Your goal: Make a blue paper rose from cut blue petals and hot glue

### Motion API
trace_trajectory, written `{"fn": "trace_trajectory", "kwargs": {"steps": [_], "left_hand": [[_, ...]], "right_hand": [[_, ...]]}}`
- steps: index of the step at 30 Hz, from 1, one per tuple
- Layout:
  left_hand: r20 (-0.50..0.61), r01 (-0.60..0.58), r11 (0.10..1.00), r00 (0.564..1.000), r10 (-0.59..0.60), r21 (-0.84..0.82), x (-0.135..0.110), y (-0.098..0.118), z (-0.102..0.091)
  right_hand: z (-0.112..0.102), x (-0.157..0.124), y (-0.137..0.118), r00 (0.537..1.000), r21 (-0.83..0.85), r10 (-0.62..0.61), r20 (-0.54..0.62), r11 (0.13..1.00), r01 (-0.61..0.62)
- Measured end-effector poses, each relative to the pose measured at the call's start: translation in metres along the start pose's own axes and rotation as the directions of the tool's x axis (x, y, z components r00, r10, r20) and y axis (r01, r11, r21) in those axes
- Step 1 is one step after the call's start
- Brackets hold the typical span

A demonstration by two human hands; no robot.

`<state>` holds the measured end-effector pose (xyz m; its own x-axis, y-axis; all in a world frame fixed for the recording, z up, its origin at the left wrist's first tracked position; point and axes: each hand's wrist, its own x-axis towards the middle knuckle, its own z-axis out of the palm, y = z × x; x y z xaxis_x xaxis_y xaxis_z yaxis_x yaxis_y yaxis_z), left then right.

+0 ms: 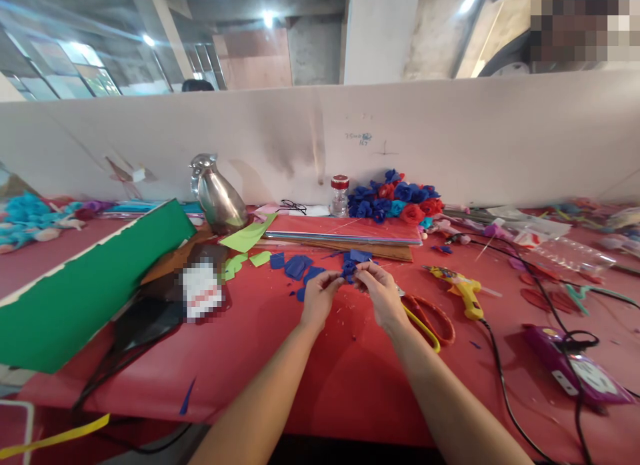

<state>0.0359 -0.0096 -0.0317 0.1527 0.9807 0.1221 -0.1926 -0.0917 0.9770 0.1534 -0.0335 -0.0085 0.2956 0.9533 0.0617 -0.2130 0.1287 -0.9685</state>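
Between my two hands, over the middle of the red-covered table (350,378), is a small blue paper flower (349,270). My left hand (320,295) pinches it from the left with thumb and finger. From the other side my right hand (379,288) grips its edge, fingertips closed. Blue paper pieces (297,267) lie just left of and behind my left hand. Scissors with orange and yellow handles (430,321) rest beside my right wrist, their blades partly hidden. Farther right lies a yellow hot glue gun (463,290) with its cord trailing toward me.
A stack of coloured sheets (345,229) lies behind my hands, with a heap of red and blue paper flowers (395,199) beyond. A metal jug (220,195) and a green board (95,285) stand left. At right is a purple power strip (575,368) with cables.
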Motion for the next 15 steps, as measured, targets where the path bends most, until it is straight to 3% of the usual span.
{"fn": "trace_trajectory", "kwargs": {"steps": [4, 15], "left_hand": [[-0.004, 0.002, 1.000, 1.000, -0.002, 0.009, 0.0000, 0.0011, -0.0004], [0.009, 0.031, 0.999, 0.999, -0.031, -0.018, 0.0004, -0.0019, 0.0001]], "right_hand": [[-0.0001, -0.0007, -0.0011, 1.000, 0.017, 0.000, -0.019, 1.000, 0.000], [-0.0009, -0.0008, -0.0002, 0.987, -0.095, -0.155, -0.040, 0.984, 0.151]]}}
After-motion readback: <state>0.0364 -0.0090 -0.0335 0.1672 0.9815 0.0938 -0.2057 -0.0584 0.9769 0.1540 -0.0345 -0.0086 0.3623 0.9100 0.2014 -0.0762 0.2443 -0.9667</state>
